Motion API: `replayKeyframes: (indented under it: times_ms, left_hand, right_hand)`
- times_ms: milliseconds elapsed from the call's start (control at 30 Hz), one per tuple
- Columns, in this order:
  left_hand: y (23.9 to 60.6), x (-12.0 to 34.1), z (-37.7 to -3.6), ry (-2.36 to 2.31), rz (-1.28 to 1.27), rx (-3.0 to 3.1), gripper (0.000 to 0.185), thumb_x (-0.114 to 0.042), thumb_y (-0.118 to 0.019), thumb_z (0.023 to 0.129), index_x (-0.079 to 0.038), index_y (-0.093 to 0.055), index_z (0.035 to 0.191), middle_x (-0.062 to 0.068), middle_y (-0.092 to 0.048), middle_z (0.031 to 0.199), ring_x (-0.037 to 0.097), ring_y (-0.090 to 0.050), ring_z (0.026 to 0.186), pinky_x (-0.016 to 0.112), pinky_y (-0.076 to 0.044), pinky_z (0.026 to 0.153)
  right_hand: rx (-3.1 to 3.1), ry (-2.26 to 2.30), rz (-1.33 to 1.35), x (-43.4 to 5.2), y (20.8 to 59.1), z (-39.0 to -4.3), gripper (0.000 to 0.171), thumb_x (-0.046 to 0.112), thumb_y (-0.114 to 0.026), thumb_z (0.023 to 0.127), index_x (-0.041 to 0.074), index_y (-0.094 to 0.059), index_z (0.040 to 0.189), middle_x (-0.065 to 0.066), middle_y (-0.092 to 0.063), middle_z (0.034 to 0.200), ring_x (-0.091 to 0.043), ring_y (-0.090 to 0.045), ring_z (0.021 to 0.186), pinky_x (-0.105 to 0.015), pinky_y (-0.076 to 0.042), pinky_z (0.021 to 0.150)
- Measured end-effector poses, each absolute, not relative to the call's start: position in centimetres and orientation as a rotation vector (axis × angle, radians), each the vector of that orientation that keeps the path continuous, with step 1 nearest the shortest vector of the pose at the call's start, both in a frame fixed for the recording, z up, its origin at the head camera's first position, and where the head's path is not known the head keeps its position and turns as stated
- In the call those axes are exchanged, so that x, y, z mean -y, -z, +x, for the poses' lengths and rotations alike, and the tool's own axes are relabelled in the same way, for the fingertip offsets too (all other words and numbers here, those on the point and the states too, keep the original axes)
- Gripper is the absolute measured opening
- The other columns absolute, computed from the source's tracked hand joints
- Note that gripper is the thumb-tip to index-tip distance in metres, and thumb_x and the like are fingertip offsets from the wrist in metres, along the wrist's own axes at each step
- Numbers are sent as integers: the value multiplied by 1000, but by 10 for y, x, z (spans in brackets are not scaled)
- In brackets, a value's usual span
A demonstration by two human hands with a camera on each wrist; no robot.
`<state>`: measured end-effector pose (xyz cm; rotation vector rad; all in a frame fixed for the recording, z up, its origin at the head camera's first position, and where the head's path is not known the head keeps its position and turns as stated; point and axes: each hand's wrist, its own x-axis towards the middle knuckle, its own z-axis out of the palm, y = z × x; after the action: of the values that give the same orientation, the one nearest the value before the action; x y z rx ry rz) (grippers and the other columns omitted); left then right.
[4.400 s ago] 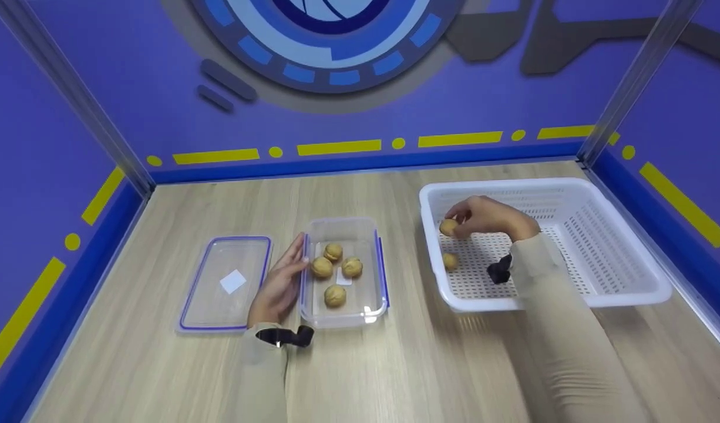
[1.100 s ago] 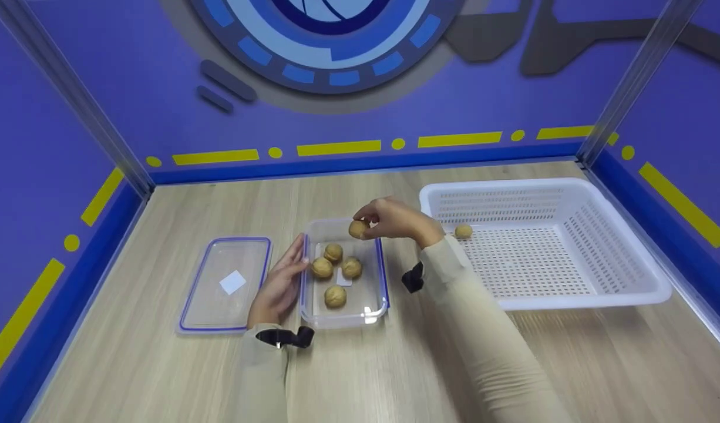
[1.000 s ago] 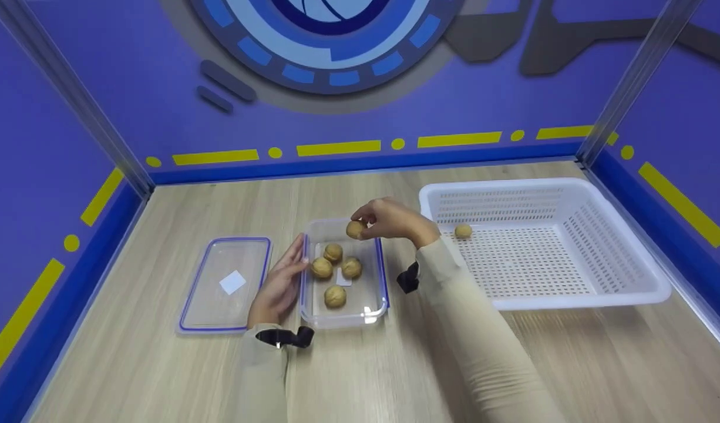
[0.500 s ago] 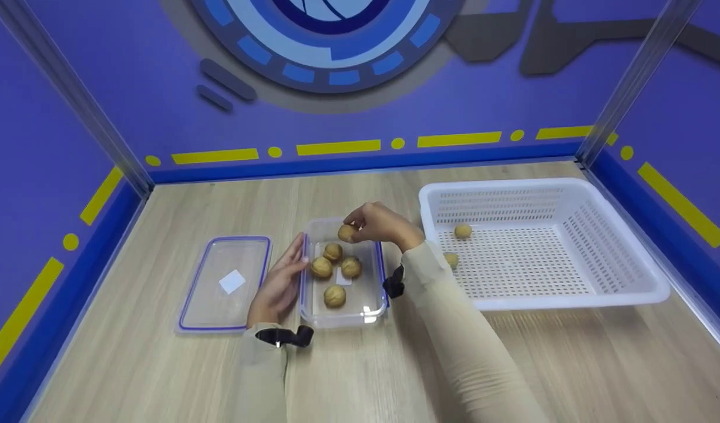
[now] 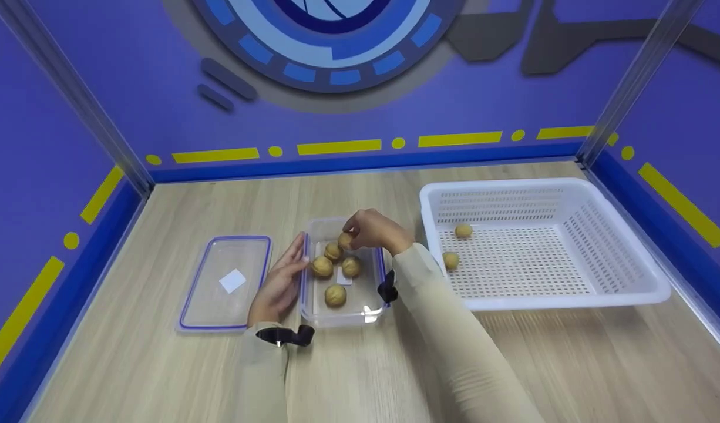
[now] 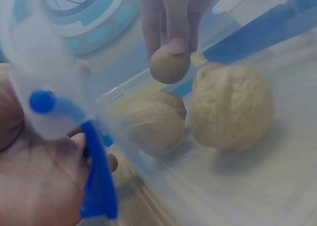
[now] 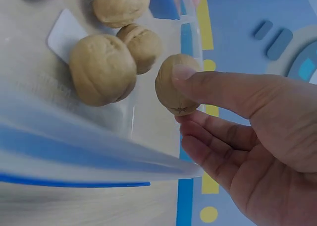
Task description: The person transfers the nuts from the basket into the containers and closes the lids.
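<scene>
Four walnuts (image 5: 335, 295) lie on the floor of a clear plastic container (image 5: 369, 308) at the middle of a wooden table (image 5: 160, 376), while a fifth walnut (image 5: 345, 240) hangs just above the container's far end, pinched between the thumb and fingertips of the person's right hand (image 5: 372, 230). The right wrist view shows the thumb pressed onto the shell's near side with the other fingers curled beneath it; the left wrist view shows the same nut gripped from above, clear of the nuts below. The left hand (image 5: 278, 288) rests flat against the container's left wall, fingers straight and held together, the palm against the blue-edged rim. Just beyond that hand, a clear lid (image 5: 226, 282) with a blue border and a white label lies flat on the table, beside the container. To the right stands a white perforated basket (image 5: 571, 296), well apart from the container, with two more walnuts (image 5: 451, 260) on its floor near its left wall. Both arms wear beige sleeves (image 5: 454, 352), each with a small black device at the wrist.
</scene>
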<state>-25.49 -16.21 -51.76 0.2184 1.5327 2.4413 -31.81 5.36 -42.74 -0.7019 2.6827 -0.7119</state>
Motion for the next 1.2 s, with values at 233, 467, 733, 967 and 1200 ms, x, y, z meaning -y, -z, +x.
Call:
replayKeyframes:
  times_ms: [233, 467, 733, 967, 1200]
  left_hand:
    - [517, 162, -255, -2451, 206, -1524, 70, 7, -38, 93, -3, -4, 153, 9, 8, 162, 22, 12, 149, 34, 9, 121]
    - [516, 161, -255, -2458, 208, -1510, 70, 6, -39, 93, -3, -5, 153, 9, 7, 162, 22, 12, 149, 34, 9, 121]
    - [517, 162, -255, -2442, 197, -1539, 70, 6, -40, 93, -4, -7, 154, 8, 6, 163, 22, 11, 149, 35, 9, 122]
    - [516, 162, -255, -2436, 188, -1565, 66, 5, -38, 95, -2, -6, 153, 11, 5, 162, 23, 11, 149, 35, 10, 121]
    - [516, 162, -254, -2434, 189, -1561, 67, 5, -39, 95, -2, -6, 153, 11, 5, 162, 23, 10, 149, 35, 10, 122]
  right_hand:
    - [-2697, 612, -794, -52, 429, -317, 34, -1, -69, 76, 2, -72, 110, -13, -73, 104, -24, -67, 91, -36, -57, 85]
    - [-2711, 482, -867, -51, 428, -316, 22, 2, -69, 78, 3, -75, 99, -10, -72, 92, -16, -53, 73, -30, -51, 71]
    - [-2722, 459, -850, -50, 428, -313, 21, 3, -67, 81, 3, -75, 100, -11, -72, 95, -18, -55, 77, -33, -53, 75]
    - [-2729, 464, -782, -48, 428, -312, 29, 9, -68, 84, 4, -72, 112, -14, -71, 109, -27, -64, 97, -39, -54, 92]
    - [-2697, 480, -741, -48, 429, -312, 33, 6, -70, 82, 4, -70, 115, -14, -70, 113, -27, -64, 102, -39, -52, 94]
